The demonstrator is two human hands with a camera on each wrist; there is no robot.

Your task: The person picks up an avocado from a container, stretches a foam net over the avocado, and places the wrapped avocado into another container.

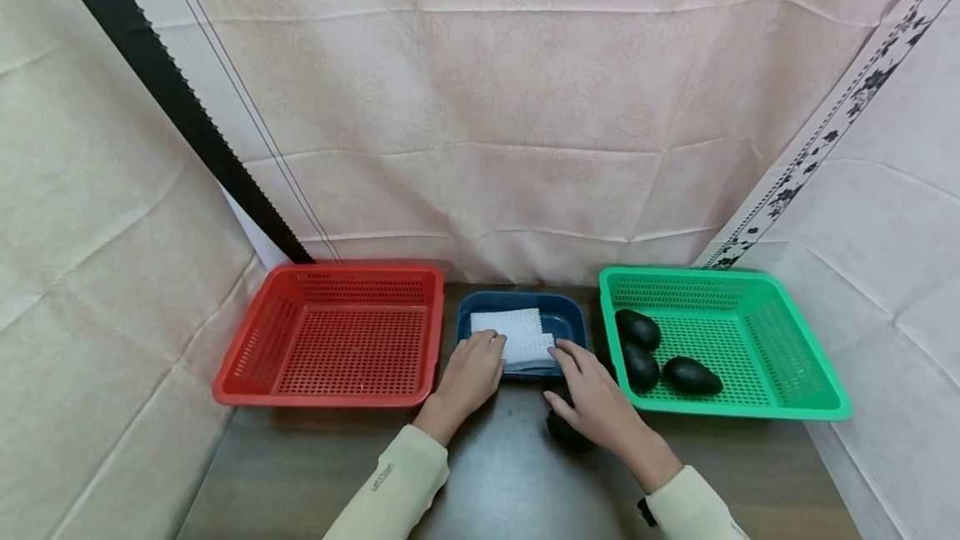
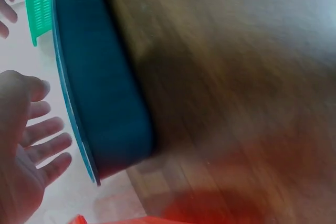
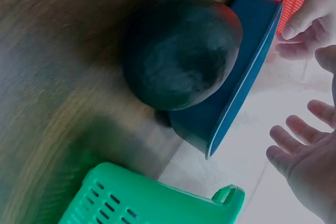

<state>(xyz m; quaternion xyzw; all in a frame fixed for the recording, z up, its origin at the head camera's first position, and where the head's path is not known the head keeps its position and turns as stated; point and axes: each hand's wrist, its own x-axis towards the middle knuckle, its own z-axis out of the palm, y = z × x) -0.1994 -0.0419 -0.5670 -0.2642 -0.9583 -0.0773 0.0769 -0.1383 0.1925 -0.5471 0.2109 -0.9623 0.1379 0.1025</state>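
Observation:
A dark blue tray (image 1: pixel 573 319) holds white foam netting (image 1: pixel 510 326), with another fold of it lower in the tray. My left hand (image 1: pixel 467 373) reaches over the tray's left side, fingertips at the netting's edge. In the left wrist view its fingers (image 2: pixel 44 129) are spread loosely beside the tray's outer wall. My right hand (image 1: pixel 596 398) is over the tray's near right corner, one fingertip right at the netting. Below its palm a dark avocado (image 1: pixel 564 432) lies on the table, partly hidden; in the right wrist view this avocado (image 3: pixel 181 53) stands close before the tray.
On the left is a red basket (image 1: pixel 330 400), its mesh floor showing. At right, a green basket (image 1: pixel 750 411) contains three dark avocados (image 1: pixel 692 376) toward its left side. Pale cloth (image 1: pixel 525 107) hangs behind and along both sides of the wooden table (image 1: pixel 480 482).

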